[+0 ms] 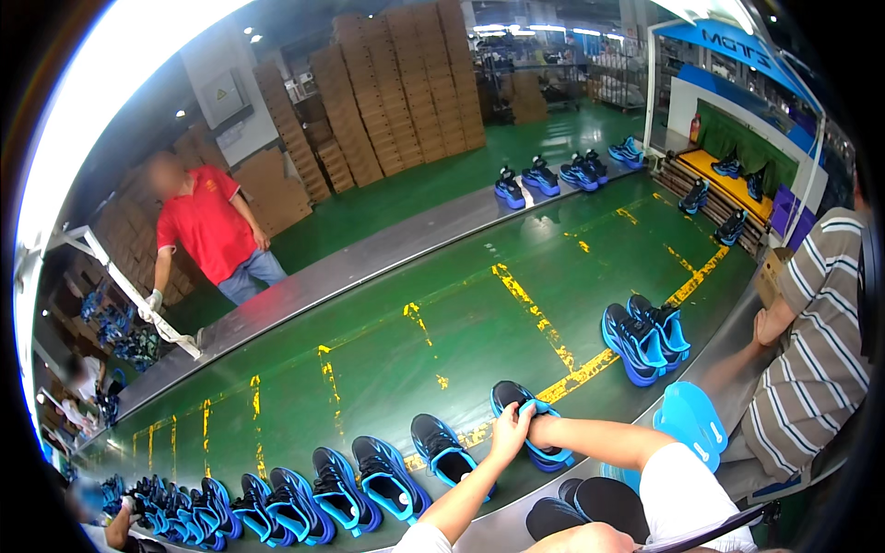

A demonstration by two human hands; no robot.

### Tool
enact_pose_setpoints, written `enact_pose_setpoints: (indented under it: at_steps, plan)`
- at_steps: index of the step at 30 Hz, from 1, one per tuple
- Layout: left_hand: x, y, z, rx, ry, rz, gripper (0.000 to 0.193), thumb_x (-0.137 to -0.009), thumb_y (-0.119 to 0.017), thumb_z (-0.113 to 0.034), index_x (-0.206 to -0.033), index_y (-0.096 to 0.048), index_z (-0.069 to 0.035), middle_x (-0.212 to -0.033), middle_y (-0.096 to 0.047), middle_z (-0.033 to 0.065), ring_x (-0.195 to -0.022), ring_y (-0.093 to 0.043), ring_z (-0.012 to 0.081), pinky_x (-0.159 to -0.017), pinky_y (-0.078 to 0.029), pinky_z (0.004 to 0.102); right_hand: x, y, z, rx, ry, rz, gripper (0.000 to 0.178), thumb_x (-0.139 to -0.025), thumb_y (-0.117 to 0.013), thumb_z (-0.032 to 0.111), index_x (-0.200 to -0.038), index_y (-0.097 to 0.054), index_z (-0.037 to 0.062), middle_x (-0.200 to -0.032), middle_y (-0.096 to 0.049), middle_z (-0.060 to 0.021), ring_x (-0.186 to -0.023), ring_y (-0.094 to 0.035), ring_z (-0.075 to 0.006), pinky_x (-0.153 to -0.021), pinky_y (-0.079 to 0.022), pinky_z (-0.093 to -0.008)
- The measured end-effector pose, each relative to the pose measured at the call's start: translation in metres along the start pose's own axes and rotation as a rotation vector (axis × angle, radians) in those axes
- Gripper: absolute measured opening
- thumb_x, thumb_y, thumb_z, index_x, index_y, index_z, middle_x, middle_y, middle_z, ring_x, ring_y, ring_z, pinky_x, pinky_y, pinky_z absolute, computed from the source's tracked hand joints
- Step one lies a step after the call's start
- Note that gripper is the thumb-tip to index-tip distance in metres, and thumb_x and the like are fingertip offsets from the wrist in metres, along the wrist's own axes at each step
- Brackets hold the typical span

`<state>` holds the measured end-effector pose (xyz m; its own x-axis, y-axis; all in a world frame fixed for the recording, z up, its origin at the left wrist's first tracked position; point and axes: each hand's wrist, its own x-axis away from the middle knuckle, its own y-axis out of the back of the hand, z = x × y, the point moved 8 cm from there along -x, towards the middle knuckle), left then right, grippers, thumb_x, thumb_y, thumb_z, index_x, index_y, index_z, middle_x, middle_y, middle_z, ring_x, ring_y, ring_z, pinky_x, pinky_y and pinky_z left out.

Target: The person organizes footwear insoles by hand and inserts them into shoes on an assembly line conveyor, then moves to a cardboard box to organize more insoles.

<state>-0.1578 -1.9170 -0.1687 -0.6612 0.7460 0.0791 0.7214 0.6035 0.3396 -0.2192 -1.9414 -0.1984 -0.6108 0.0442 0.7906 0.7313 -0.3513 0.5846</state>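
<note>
A black and blue sneaker (504,394) stands on the near edge of the green belt in front of me. My left hand (510,431) is closed on its collar at the near side. My right hand (542,429) reaches into the shoe's opening, and its fingers are hidden inside. Just left of my hands is another sneaker (433,433), partly covered by my left forearm. To the right of my right forearm lies a stack of bright blue insoles (690,426). Dark rounded pads (608,505) are below my right forearm, close to my body.
Several sneakers (336,484) line the belt's near edge leftward; a pair (643,339) stands to the right. A metal ledge (369,263) with sneakers runs beyond. A person in red (207,226) stands across; another in stripes (811,341) sits at right. Cartons (396,92) are stacked behind.
</note>
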Motion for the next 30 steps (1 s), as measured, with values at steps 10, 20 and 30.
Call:
enact_pose_setpoints:
  at_steps: [10,20,30]
  plan:
    - [0.017,-0.023,-0.039,-0.394,-0.460,0.033,0.038,-0.077,-0.056,-0.027,-0.101,-0.047,0.001,-0.073,-0.058,0.0204,-0.067,-0.057,0.0345,-0.061,-0.046,0.0375,-0.069,-0.014,-0.029,-0.019,0.020,-0.296,0.047,-0.079,-0.040,0.018,-0.123,-0.034,0.0054,-0.131,-0.027,-0.0155,-0.120,-0.027,-0.0237,-0.100,-0.020,-0.0335]
    - [0.032,-0.027,-0.062,-0.583,-0.803,-0.123,0.038,-0.071,-0.063,-0.026,-0.095,-0.052,0.002,-0.050,-0.047,0.0095,-0.045,-0.048,0.0245,-0.046,-0.040,0.0340,-0.072,-0.015,-0.022,0.012,0.050,-0.313,0.047,-0.079,-0.039,0.020,-0.123,-0.034,0.0058,-0.131,-0.026,-0.0153,-0.121,-0.025,-0.0240,-0.101,-0.017,-0.0336]
    - [0.021,-0.024,-0.053,-0.632,-0.743,-0.114,0.038,-0.073,-0.061,-0.024,-0.098,-0.050,0.002,-0.051,-0.050,0.0105,-0.046,-0.050,0.0264,-0.045,-0.040,0.0359,-0.087,-0.004,-0.025,0.037,0.078,-0.402,0.047,-0.080,-0.037,0.023,-0.123,-0.034,0.0061,-0.132,-0.025,-0.0152,-0.122,-0.023,-0.0242,-0.101,-0.014,-0.0338]
